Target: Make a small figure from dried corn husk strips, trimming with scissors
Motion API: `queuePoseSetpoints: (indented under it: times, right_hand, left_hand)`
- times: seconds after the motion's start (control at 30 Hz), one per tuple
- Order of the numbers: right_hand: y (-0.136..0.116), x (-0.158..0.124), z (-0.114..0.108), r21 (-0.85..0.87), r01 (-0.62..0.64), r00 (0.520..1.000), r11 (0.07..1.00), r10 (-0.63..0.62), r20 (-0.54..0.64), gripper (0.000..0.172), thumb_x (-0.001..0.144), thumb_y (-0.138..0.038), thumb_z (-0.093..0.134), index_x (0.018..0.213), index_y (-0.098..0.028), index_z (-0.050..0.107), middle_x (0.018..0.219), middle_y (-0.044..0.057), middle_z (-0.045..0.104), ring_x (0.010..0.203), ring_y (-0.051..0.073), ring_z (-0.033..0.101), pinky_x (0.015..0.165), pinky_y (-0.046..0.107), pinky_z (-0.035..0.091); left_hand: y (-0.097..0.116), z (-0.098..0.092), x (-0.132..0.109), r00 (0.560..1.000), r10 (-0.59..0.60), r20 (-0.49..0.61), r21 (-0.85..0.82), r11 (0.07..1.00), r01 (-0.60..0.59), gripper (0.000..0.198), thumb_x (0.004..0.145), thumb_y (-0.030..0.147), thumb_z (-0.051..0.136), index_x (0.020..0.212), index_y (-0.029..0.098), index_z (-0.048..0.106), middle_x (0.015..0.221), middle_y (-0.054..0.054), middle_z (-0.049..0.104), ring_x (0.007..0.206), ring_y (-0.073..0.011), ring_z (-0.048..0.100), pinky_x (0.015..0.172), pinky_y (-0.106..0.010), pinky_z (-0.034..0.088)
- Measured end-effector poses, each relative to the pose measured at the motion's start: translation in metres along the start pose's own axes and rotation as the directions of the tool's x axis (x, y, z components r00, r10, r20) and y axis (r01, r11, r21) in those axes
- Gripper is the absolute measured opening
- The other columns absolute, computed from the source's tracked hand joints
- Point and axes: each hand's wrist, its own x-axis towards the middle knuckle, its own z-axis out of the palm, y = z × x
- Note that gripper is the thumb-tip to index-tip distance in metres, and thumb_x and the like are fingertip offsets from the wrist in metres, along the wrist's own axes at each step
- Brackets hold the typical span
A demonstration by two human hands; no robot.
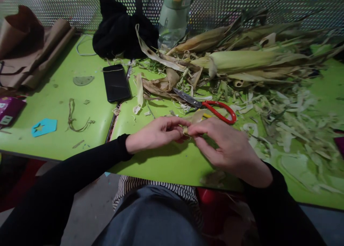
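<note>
My left hand [158, 133] and my right hand [228, 145] meet above the green table [88, 110], near its front edge. Both pinch a small piece of dried corn husk [195, 117] between fingertips and thumbs; most of it is hidden by the fingers. Red-handled scissors [209, 106] lie just beyond my hands, blades pointing left. A pile of corn ears in their husks [242, 59] lies at the back right, with several torn husk strips [161, 85] in front of it.
A black phone [116, 83] lies left of the husks. Behind stand a black cloth bag [118, 31] and a pale green bottle [174, 17] against a perforated screen. Brown paper [29, 49], a blue tag [44, 126] and a twisted fibre cord [73, 119] are on the left. Husk scraps [290, 131] litter the right.
</note>
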Motion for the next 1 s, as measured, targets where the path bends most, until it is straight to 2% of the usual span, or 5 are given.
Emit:
queuePoseSetpoints:
  times: [0.3, 0.57, 0.67, 0.8, 1.0]
  right_hand:
    - [0.0, 0.001, 0.002, -0.046, -0.095, 0.971, 0.994, 0.082, -0.224, 0.011, 0.086, -0.017, 0.071, 0.093, -0.024, 0.065, 0.097, 0.007, 0.07, 0.095, 0.024, 0.068, 0.083, 0.038, 0.054]
    - [-0.003, 0.001, 0.003, 0.017, -0.096, 0.975, 0.995, 0.097, -0.201, 0.007, 0.09, -0.021, 0.066, 0.092, -0.026, 0.07, 0.093, 0.004, 0.071, 0.084, 0.02, 0.068, 0.074, 0.035, 0.056]
    - [-0.009, -0.001, 0.007, -0.072, -0.116, 0.941, 0.991, 0.087, -0.326, 0.004, 0.088, -0.024, 0.069, 0.085, -0.026, 0.07, 0.083, 0.004, 0.07, 0.074, 0.019, 0.067, 0.067, 0.033, 0.055]
    - [-0.014, 0.001, 0.018, 0.122, -0.225, 0.959, 0.967, 0.242, -0.145, 0.012, 0.092, -0.03, 0.063, 0.086, -0.023, 0.071, 0.078, 0.004, 0.073, 0.068, 0.017, 0.066, 0.062, 0.031, 0.053]
    - [-0.014, 0.007, 0.032, 0.723, -0.62, 0.693, 0.306, 0.644, 0.322, 0.035, 0.088, -0.054, 0.064, 0.081, -0.02, 0.065, 0.055, -0.005, 0.053, 0.042, 0.007, 0.04, 0.037, 0.021, 0.03]
  left_hand:
    - [0.007, 0.001, -0.001, 0.999, -0.045, -0.024, -0.166, 0.985, 0.04, 0.024, 0.093, 0.021, 0.057, 0.113, 0.011, 0.065, 0.097, -0.008, 0.071, 0.086, -0.0122, 0.067, 0.084, -0.027, 0.053]
    - [0.004, 0.007, -0.001, 0.999, 0.013, 0.039, -0.173, 0.985, -0.006, 0.015, 0.092, 0.025, 0.062, 0.098, 0.012, 0.064, 0.094, -0.007, 0.07, 0.089, -0.0149, 0.067, 0.085, -0.03, 0.052]
    - [0.003, 0.011, 0.0, 0.995, -0.005, -0.102, -0.302, 0.953, -0.027, 0.014, 0.093, 0.025, 0.061, 0.104, 0.015, 0.06, 0.096, -0.005, 0.069, 0.094, -0.015, 0.067, 0.088, -0.03, 0.05]
    - [-0.002, 0.016, 0.003, 0.958, 0.078, -0.275, -0.325, 0.93, -0.169, 0.012, 0.094, 0.019, 0.057, 0.106, 0.018, 0.056, 0.087, 0.0, 0.064, 0.088, -0.0115, 0.062, 0.086, -0.025, 0.049]
    - [-0.011, 0.021, 0.002, 0.926, 0.244, -0.289, -0.093, 0.955, -0.281, 0.018, 0.097, 0.034, 0.054, 0.107, 0.019, 0.055, 0.087, 0.0, 0.058, 0.079, -0.0118, 0.056, 0.082, -0.027, 0.05]
